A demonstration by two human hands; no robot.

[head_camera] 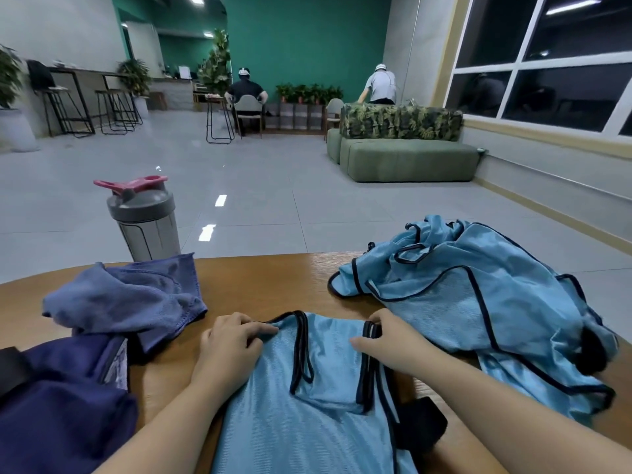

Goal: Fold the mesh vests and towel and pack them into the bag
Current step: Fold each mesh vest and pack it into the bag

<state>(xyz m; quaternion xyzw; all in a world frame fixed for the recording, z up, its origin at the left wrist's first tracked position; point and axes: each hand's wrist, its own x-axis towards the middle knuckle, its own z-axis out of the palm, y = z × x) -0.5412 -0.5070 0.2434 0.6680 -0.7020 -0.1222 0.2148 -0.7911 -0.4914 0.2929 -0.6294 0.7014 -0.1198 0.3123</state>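
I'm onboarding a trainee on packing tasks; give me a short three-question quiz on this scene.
1. True or false: the towel is already folded.
2. Which hand holds the vest by its right strap: A) left hand, B) right hand?
3. Fill in: the bottle stands behind the ____.

Key: 1 false, it lies crumpled. 2 B. 3 towel.
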